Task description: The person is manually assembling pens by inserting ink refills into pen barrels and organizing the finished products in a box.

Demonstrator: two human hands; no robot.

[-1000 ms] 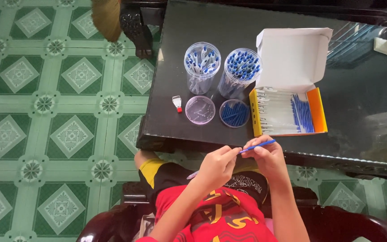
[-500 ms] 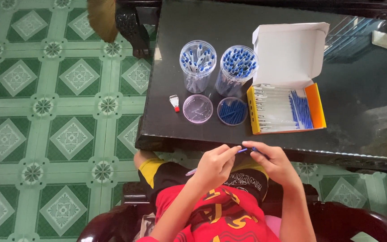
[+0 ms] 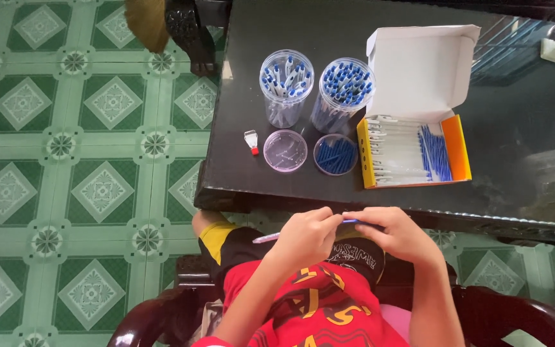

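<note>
Pen: a slim ballpoint pen with a clear barrel and a blue end (image 3: 303, 230) lies level between the two hands, just in front of the near edge of the dark glass-topped table (image 3: 528, 154) and above the person's lap; its clear end sticks out past the left hand.
Left hand: the left hand (image 3: 306, 236) is closed round the pen's clear part, fingers curled over it.
Right hand: the right hand (image 3: 396, 232) pinches the blue end with thumb and fingertips (how the pen's parts sit under the fingers is hidden).
Tall jars: on the table, well back from the near edge, stand two clear plastic round jars side by side; the left jar (image 3: 286, 87) holds clear pens with blue tips, the right jar (image 3: 342, 93) is packed with blue-tipped pens.
Shallow tubs: nearer the edge, in front of the jars, sit a clear round lid-like tub with small clear bits (image 3: 285, 150) and, touching or just beside it, a round tub of blue pieces (image 3: 335, 154).
Box: to the right of the tubs lies an open white cardboard box with yellow and orange sides (image 3: 412, 109), its lid flipped up, filled with clear barrels and blue refills in a row.
Small item: a small white and red piece (image 3: 251, 142) lies left of the tubs.
Floor: green patterned tiles (image 3: 85, 193) spread left of the table.
</note>
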